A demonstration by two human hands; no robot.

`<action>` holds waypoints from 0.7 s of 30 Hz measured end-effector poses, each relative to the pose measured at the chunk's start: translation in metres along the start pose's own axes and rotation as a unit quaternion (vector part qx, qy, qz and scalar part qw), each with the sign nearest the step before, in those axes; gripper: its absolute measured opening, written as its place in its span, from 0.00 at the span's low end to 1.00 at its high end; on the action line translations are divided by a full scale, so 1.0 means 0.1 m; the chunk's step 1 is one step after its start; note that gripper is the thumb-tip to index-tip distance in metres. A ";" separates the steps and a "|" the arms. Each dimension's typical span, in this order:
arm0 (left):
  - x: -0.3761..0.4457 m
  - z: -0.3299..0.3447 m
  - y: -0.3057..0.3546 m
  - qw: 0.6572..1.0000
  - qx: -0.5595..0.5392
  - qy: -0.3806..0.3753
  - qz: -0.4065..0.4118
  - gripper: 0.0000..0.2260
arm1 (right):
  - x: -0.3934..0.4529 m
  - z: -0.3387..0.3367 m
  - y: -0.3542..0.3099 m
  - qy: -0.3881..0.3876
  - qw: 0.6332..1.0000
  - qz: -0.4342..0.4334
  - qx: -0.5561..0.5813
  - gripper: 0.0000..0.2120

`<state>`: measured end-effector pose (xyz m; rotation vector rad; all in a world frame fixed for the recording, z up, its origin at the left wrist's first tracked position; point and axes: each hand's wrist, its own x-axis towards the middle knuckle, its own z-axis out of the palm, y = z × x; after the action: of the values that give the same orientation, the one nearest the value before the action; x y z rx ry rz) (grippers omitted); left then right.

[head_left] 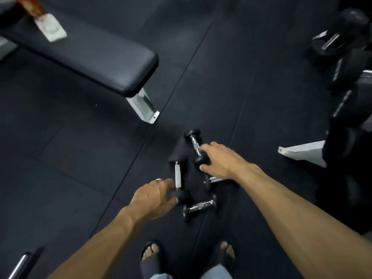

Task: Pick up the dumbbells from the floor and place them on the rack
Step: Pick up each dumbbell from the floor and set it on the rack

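Reaching down, both hands, left (156, 195) and right (218, 161), spread wide over dumbbells (178, 175) clustered on floor (80, 158).

A gym — black rubber floor tiles (80, 158), padded bench (96, 55), dumbbell rack (346, 57) (loaded, at right).

Black rubber floor (80, 158) carries 3 small dumbbells (178, 176), a bench (96, 55), a rack (302, 153).

Both bare forearms reach down from the lower frame; left hand (156, 195) and right hand (218, 161) spread their fingers at centre, gripping nothing.
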<state>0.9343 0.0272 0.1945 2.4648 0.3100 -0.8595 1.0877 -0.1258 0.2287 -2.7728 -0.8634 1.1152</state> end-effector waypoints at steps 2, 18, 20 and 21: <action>0.33 0.29 -0.20 0.999 -0.035 -0.003 -0.021 0.20 | 0.40 0.31 0.05 -0.013 1.000 -0.004 -0.004 0.30; 3.02 2.67 -1.27 0.946 -0.283 0.033 -0.152 0.34 | 3.32 2.48 0.69 -0.001 0.998 -0.069 0.013 0.38; 3.14 2.80 -1.30 0.942 -0.296 0.031 -0.155 0.35 | 3.45 2.61 0.71 -0.009 0.996 -0.084 0.024 0.36; 3.19 2.84 -1.31 0.941 -0.300 0.024 -0.155 0.35 | 3.51 2.65 0.72 -0.007 0.995 -0.092 0.029 0.35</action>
<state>0.9864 0.0015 -0.2481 1.8903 0.8586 -0.6924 1.1574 -0.0545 -0.2060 -2.5804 -1.0457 1.1122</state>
